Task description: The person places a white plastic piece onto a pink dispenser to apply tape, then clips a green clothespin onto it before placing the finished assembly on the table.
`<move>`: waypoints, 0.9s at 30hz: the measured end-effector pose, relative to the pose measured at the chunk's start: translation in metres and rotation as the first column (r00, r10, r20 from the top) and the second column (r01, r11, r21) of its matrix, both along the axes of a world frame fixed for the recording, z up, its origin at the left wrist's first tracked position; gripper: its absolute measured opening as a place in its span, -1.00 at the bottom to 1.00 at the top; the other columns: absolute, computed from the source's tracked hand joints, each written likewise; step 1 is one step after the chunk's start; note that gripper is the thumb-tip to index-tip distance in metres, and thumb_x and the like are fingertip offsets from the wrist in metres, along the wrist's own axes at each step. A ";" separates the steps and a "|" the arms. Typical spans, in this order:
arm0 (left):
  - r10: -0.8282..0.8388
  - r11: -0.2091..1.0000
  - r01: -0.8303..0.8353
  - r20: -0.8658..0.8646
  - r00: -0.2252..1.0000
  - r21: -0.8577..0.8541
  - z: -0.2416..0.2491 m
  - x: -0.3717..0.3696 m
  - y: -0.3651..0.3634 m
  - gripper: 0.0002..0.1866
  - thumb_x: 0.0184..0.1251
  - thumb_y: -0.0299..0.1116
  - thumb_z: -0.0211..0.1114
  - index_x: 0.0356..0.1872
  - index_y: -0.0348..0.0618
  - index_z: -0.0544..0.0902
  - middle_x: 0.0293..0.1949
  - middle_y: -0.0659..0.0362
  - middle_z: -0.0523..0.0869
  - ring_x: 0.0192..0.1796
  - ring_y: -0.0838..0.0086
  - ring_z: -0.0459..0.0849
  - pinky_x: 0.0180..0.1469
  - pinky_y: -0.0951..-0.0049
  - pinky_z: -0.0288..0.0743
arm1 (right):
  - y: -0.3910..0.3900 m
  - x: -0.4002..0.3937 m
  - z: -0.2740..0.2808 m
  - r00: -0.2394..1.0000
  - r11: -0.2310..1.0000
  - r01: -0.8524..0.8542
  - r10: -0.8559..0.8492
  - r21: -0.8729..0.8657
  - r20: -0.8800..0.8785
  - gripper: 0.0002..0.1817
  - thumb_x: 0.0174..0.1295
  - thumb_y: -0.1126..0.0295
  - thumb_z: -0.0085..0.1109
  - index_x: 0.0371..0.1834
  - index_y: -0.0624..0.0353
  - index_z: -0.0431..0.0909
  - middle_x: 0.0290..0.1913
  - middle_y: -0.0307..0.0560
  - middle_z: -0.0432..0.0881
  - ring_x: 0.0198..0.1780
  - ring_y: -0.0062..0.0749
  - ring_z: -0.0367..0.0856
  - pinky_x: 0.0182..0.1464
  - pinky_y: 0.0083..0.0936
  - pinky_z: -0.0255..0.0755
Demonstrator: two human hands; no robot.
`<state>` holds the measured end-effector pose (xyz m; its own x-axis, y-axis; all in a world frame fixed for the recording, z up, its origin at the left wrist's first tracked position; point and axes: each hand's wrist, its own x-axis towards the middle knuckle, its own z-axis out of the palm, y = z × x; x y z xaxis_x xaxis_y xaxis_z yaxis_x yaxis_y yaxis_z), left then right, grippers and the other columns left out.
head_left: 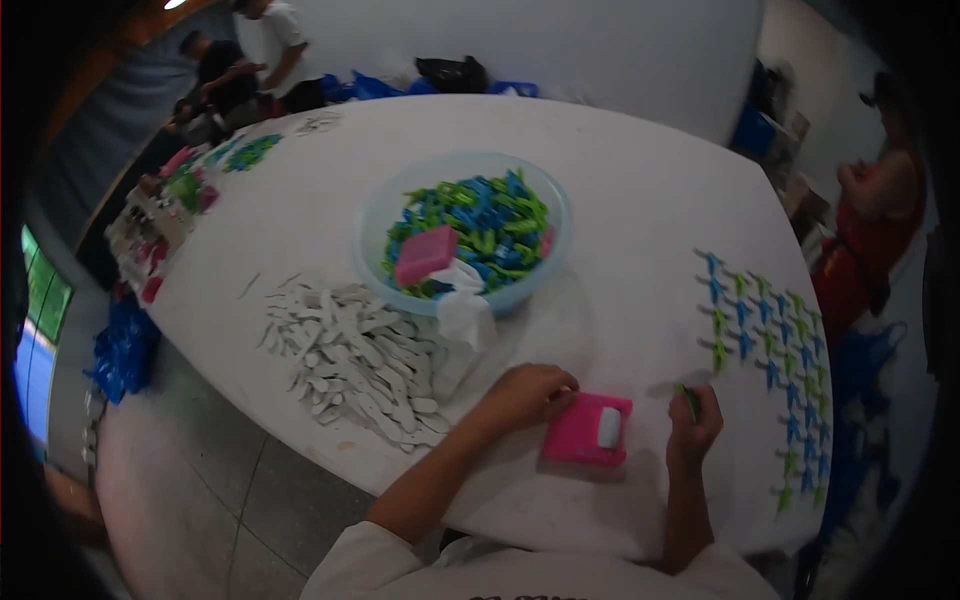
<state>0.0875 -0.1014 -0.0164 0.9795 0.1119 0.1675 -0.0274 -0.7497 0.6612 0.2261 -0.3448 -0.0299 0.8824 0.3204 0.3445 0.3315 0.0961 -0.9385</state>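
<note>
Head view: my right hand [699, 424] pinches a small green piece [691, 402]; my left hand [525, 396] is curled at the corner of the pink box [572, 435], its grip unclear. The box lies on the table [640, 250] between them. Judgement: brace the box flat, pinch lightly, keep clear of the blue-and-green rows [771, 374]. Shirt print [540, 597] cut off, illegible; no brands readable.
</note>
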 end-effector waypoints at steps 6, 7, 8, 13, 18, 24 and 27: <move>-0.018 0.998 0.018 0.009 1.000 -0.058 0.003 0.001 -0.007 -0.85 0.35 -0.38 0.36 -0.14 -0.18 0.74 -0.29 0.09 0.74 -0.31 0.32 0.71 -0.19 0.34 0.59 | 0.001 0.004 0.028 0.888 0.907 -0.169 0.309 0.386 -0.339 -0.90 0.43 0.42 0.16 -0.21 0.21 0.53 -0.36 -0.21 0.54 -0.38 -0.59 0.45 -0.31 -0.56 0.34; 0.003 0.999 -0.002 0.026 1.000 -0.048 0.002 0.001 -0.006 -0.85 0.35 -0.40 0.36 -0.14 -0.20 0.74 -0.29 0.09 0.74 -0.33 0.34 0.71 -0.22 0.38 0.59 | -0.001 0.005 0.030 0.861 0.884 -0.190 0.359 0.428 -0.360 -0.88 0.45 0.38 0.18 -0.17 0.20 0.53 -0.33 -0.20 0.55 -0.36 -0.57 0.46 -0.31 -0.54 0.33; 0.036 0.999 -0.034 0.045 0.998 -0.034 0.001 0.001 -0.008 -0.85 0.35 -0.42 0.37 -0.13 -0.22 0.73 -0.30 0.08 0.74 -0.36 0.36 0.71 -0.24 0.41 0.58 | -0.004 0.007 0.029 0.869 0.893 -0.153 0.325 0.422 -0.372 -0.88 0.45 0.38 0.18 -0.17 0.20 0.53 -0.33 -0.20 0.55 -0.36 -0.57 0.46 -0.31 -0.54 0.33; 0.056 0.996 -0.053 0.041 0.998 -0.070 0.000 0.001 -0.010 -0.86 0.33 -0.42 0.37 -0.14 -0.21 0.72 -0.33 0.08 0.72 -0.37 0.36 0.69 -0.25 0.40 0.57 | -0.006 0.008 0.034 0.743 0.730 -0.304 0.584 0.612 -0.327 -0.63 0.45 0.14 0.23 0.12 0.19 0.55 -0.24 -0.24 0.55 -0.24 -0.56 0.45 -0.24 -0.48 0.32; 0.072 0.993 -0.068 0.038 0.997 -0.094 -0.002 0.001 -0.010 -0.86 0.33 -0.40 0.37 -0.16 -0.19 0.72 -0.35 0.09 0.70 -0.38 0.34 0.67 -0.25 0.38 0.56 | -0.004 0.006 0.030 0.733 0.721 -0.360 0.612 0.592 -0.298 -0.59 0.48 0.17 0.20 0.22 0.21 0.54 -0.23 -0.25 0.54 -0.24 -0.57 0.44 -0.24 -0.51 0.30; 0.076 0.990 -0.074 0.016 0.997 -0.119 0.001 0.001 -0.011 -0.86 0.33 -0.40 0.37 -0.15 -0.19 0.72 -0.36 0.09 0.70 -0.38 0.35 0.68 -0.26 0.38 0.56 | 0.002 0.001 0.030 0.985 0.997 -0.049 0.037 0.065 0.167 -0.70 0.33 0.56 0.24 0.12 0.22 0.64 -0.13 -0.17 0.53 -0.22 -0.55 0.49 -0.29 -0.63 0.38; 0.068 0.991 -0.062 0.048 0.997 -0.116 -0.002 0.000 -0.010 -0.86 0.33 -0.40 0.37 -0.15 -0.19 0.72 -0.35 0.09 0.71 -0.38 0.35 0.68 -0.26 0.40 0.57 | -0.001 -0.001 0.033 0.808 0.971 0.237 -0.177 -0.035 0.561 -0.61 0.17 0.74 0.27 0.08 0.22 0.69 -0.05 -0.09 0.51 -0.12 -0.45 0.57 -0.17 -0.61 0.52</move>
<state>0.0877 -0.1119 -0.0185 0.9598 0.1967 0.2002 -0.0174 -0.6702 0.7420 0.2255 -0.3456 0.0027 0.6035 0.2102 0.7692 0.7966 -0.1164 -0.5932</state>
